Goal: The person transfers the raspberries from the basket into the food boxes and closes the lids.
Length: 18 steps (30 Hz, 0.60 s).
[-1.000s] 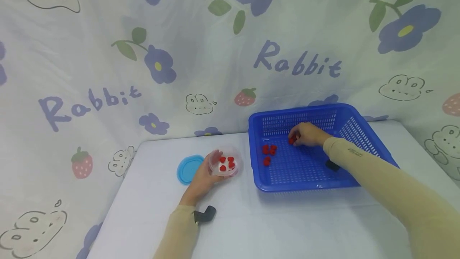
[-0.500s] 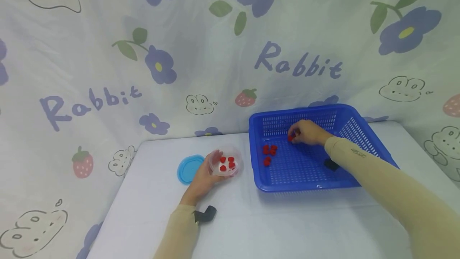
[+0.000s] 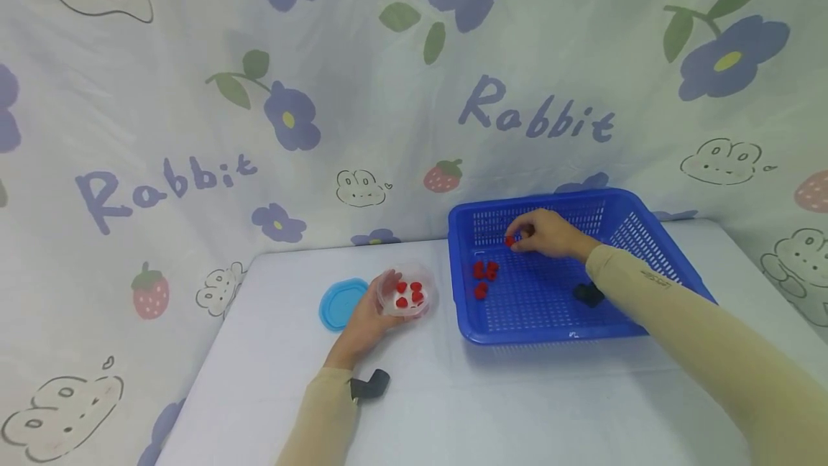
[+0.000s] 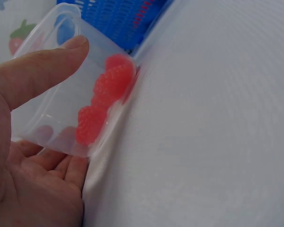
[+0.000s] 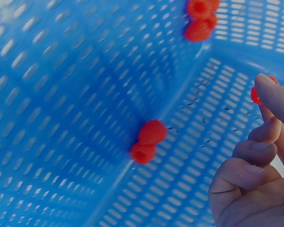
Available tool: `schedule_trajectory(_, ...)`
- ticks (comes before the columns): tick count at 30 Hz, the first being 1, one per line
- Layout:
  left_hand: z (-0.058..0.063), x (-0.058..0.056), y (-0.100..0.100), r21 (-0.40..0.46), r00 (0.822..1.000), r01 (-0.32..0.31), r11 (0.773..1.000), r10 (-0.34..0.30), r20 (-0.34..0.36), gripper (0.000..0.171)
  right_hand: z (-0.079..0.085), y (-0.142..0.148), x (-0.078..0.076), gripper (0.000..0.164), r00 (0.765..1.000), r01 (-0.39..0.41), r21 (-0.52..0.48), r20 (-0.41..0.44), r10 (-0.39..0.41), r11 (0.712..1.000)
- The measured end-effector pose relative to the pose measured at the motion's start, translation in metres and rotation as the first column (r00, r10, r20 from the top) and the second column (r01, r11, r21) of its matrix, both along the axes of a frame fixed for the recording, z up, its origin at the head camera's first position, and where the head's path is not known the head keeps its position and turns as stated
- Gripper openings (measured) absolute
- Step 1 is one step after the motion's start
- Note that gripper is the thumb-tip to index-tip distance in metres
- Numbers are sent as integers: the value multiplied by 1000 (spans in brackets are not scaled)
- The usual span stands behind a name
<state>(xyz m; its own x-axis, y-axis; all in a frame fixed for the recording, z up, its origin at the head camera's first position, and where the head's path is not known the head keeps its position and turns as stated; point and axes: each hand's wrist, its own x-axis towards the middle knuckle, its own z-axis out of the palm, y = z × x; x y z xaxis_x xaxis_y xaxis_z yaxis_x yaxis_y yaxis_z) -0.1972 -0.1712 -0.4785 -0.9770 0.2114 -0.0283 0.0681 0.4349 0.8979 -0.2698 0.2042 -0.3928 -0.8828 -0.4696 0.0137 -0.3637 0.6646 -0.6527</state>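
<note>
My left hand (image 3: 365,318) grips a clear plastic cup (image 4: 61,109) standing on the white table, thumb on one side and fingers round the other. Several red raspberries (image 4: 111,82) lie at the bottom of the cup. Inside the blue basket (image 3: 550,335), my right hand (image 3: 543,234) pinches one raspberry (image 5: 255,96) between thumb and index finger, its other fingers curled in. More raspberries (image 3: 485,270) sit along the left side of the basket; a pair of raspberries (image 5: 151,132) shows against the basket wall in the right wrist view.
A light blue lid (image 3: 341,304) lies on the table (image 3: 440,408) left of the cup, partly behind the left hand. The basket's raised walls stand close to the right of the cup. A printed curtain (image 3: 388,92) hangs behind the table.
My right hand has lifted slightly and shifted left inside the basket with the raspberry in its fingertips. The left hand and the cup have stayed in place.
</note>
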Motion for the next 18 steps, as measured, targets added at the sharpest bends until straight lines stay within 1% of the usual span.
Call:
schedule_trajectory(5, 0, -1, 0, -5, 1000, 3, 1000, -3, 2, 88, 10, -6, 7, 29, 1000, 20, -38, 20, -19, 999)
schedule_trajectory(8, 3, 0, 1, -15, 1000, 3, 1000, -2, 14, 88, 13, -10, 10, 30, 998, 47, -50, 44, -45, 998)
schedule_trajectory(11, 13, 5, 4, -20, 1000, 10, 1000, -9, 24, 88, 16, -14, 12, 28, 997, 59, -63, 57, -56, 996)
schedule_trajectory(15, 27, 12, 8, -26, 999, 20, 999, -19, 31, 87, 19, -23, 17, 24, 998, 49, -81, 45, -45, 996)
schedule_trajectory(18, 32, 14, 9, -29, 999, 20, 999, -19, 34, 87, 23, -30, 21, 24, 1000, 17, -97, 22, -15, 995)
